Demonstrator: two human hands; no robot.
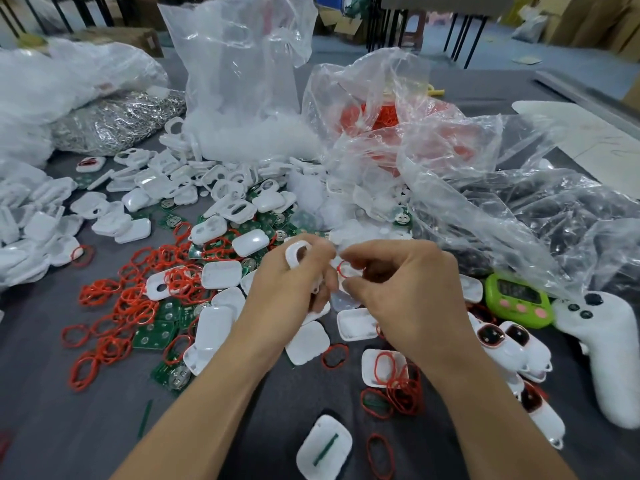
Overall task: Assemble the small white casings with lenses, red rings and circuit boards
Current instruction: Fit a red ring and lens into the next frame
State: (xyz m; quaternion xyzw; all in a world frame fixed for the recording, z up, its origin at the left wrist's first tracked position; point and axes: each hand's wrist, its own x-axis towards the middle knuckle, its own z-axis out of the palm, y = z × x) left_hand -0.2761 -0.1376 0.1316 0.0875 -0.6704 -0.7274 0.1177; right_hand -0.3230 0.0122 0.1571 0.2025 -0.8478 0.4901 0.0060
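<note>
Left hand point(294, 285): fingers curled round a white casing point(297, 253) with an oval opening, held above the table. Right hand point(405, 292): fingertips pinched a red ring point(339, 270) just beside that casing. Beneath both hands lay loose casing shells point(214, 327) on the grey table point(86, 427). To the left, scattered rings point(135, 303) lay over green circuit boards point(152, 336). To the right sat assembled units point(502, 341) with dark centres, a green timer point(516, 299) and a white handheld controller point(609, 358). Behind stood clear plastic bags point(242, 81) holding white and red parts.
</note>
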